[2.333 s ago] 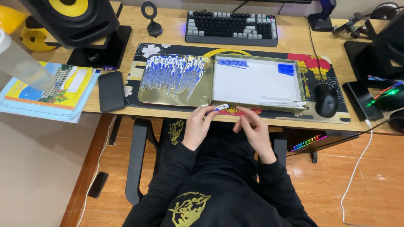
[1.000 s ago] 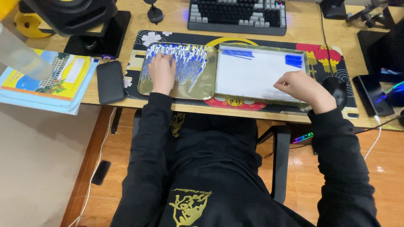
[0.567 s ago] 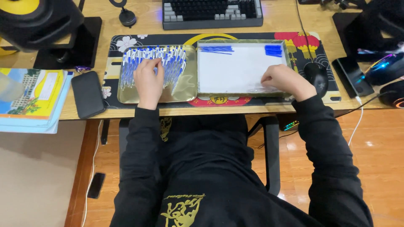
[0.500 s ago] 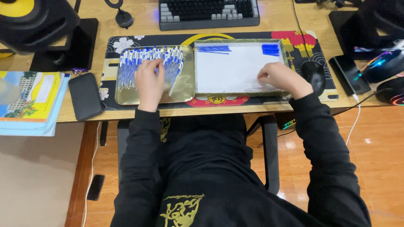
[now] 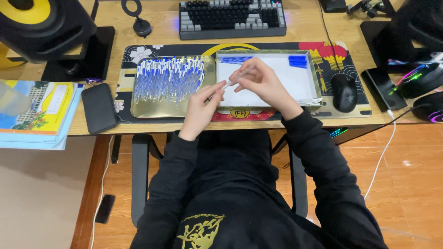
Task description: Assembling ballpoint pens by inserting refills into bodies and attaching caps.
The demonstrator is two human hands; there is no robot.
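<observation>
Nearest the camera, black sleeves are seen above an orange-brown wood floor, with a white cable trailing down at the right. At the desk's front edge, a clear pen barrel is pinched between the fingertips of the left hand and the right hand, both closed on it, just above the seam between two trays. A gold tray filled with blue-and-white pens is set left; a white-lined tray holding blue parts is set right. Both rest on a patterned desk mat. A black phone and books lie further left, a mouse right. Beyond, a keyboard and speaker are placed.
</observation>
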